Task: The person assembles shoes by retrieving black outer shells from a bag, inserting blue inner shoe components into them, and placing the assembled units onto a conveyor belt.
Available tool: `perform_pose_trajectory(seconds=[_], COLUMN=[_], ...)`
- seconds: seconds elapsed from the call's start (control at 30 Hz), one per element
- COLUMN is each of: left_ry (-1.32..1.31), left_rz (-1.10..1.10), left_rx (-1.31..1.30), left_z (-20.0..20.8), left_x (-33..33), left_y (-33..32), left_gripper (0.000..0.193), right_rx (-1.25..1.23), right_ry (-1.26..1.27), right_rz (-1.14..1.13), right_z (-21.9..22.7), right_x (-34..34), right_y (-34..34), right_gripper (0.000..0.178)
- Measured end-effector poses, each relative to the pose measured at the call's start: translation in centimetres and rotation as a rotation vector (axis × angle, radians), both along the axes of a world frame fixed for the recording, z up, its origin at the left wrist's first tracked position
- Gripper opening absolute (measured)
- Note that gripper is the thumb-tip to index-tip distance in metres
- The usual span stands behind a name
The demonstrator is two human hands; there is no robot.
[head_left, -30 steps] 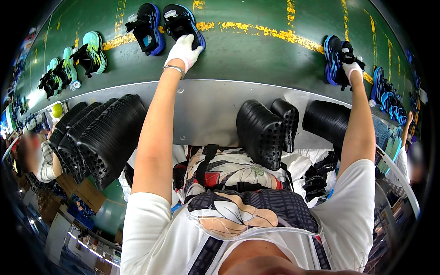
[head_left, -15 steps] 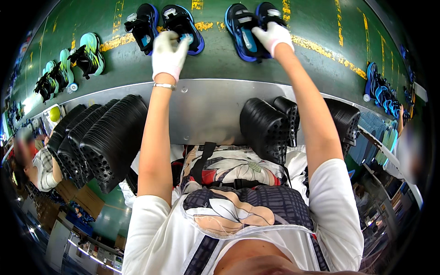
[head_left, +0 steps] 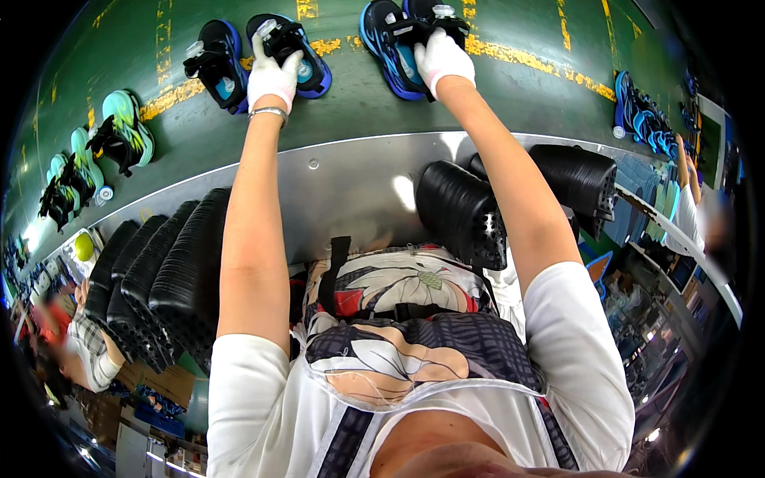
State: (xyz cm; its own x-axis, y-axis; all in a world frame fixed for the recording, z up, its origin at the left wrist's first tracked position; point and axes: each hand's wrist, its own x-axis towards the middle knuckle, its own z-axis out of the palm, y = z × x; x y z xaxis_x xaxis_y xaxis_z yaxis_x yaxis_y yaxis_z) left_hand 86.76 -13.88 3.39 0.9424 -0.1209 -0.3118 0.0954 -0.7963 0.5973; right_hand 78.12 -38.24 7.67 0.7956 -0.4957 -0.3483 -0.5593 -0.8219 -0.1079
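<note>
We noted the left hand (head_left: pixel 273 78) open, thumb and forefinger parted, at the upper-left shoe (head_left: pixel 280 46), long axis slanting down-right; right hand (head_left: pixel 445 61) met the top-centre shoe (head_left: pixel 456 25), grip undeterminable.

A green tabletop (head_left: pixel 358 107) marked with worn yellow lines (head_left: pixel 534 60) carries a row of footwear: mint-green sneakers (head_left: pixel 127 119) toward the left, a pair of black-and-blue sneakers (head_left: pixel 217 72) further along, another black-and-blue pair (head_left: pixel 392 54) near the middle, and a close-packed run of blue sneakers (head_left: pixel 644 119) at the right. Along its near side, a grey metal ledge (head_left: pixel 351 179) bears perforated black stacks (head_left: pixel 454 199).
</note>
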Motion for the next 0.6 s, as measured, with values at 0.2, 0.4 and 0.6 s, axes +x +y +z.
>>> perform_pose_trajectory(seconds=[0.2,0.4,0.6], left_ry=[0.066,-0.008,-0.218], left_rz=[-0.055,-0.175,-0.095], left_rx=[0.005,0.03,0.255], left_z=[-1.4,-1.8,2.1], left_x=[1.2,2.8,-1.2], left_y=[0.7,2.3,2.4], left_gripper=[0.091,0.096,0.073], right_rx=[0.144,0.272,0.162], right_ry=[0.003,-0.087,-0.308], right_rz=[-0.138,-0.003,0.11], right_z=[-1.3,5.9,14.9], right_x=[1.4,-3.5,-17.0], right_y=[-0.4,-0.6,-7.9], right_gripper=[0.039,0.047,0.035])
